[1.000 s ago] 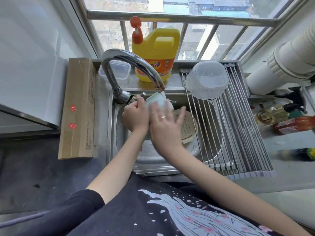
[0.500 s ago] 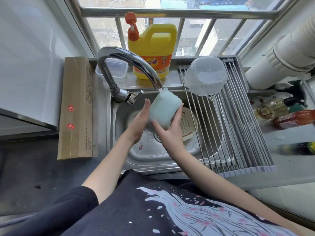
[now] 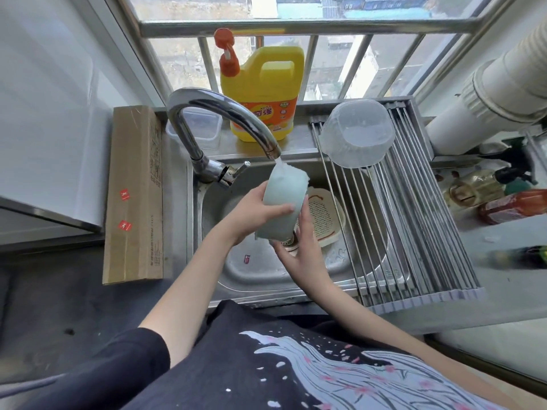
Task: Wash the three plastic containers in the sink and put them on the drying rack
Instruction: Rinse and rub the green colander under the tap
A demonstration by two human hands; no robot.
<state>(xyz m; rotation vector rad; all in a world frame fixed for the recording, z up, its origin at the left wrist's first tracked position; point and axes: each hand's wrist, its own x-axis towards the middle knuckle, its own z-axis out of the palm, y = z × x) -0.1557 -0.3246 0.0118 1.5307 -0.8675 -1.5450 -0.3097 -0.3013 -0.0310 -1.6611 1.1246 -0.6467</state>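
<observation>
Pale blue-green container (image 3: 284, 199) held tilted under running faucet (image 3: 225, 125), above sink (image 3: 251, 267). Left hand (image 3: 254, 211) wraps its side; right hand (image 3: 299, 247) cups the near end from below, fingers curled on it. Rinse step under way. One clear container (image 3: 356, 133) sits inverted on drying rack (image 3: 414, 232), right. Beige container (image 3: 324, 216) waits in sink. Next, likely: carry right, set down inverted

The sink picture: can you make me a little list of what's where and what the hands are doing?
Tap: running onto the held tub
Held tub: pale, over the sink
Left hand: grips the tub's side
Right hand: holds the tub from below
Drying rack: one clear tub upside down on it
In the sink: a beige tub
Soap jug: behind the tap
</observation>
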